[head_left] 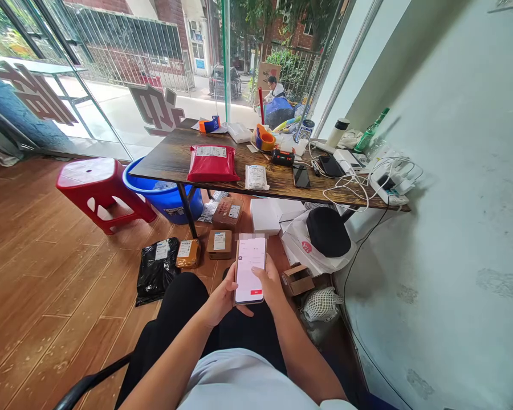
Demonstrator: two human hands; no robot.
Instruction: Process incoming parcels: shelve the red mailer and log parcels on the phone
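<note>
A smartphone (250,270) with a lit white and pink screen is held upright over my lap. My left hand (220,300) wraps round its lower left edge from behind. My right hand (270,283) grips the right edge, thumb resting on the screen. I sit on a dark chair, legs in black trousers. Ahead stands a dark wooden table (171,159) bearing a red mailer bag (212,163), a small white packet (256,177) and a black phone (301,176).
Small cardboard parcels (219,243), a black mailer bag (156,269) and white boxes lie on the floor under the table. A red stool (98,191) and a blue tub (165,196) stand to the left. Tangled white cables (359,182) cover the table's right end. A grey wall runs along the right.
</note>
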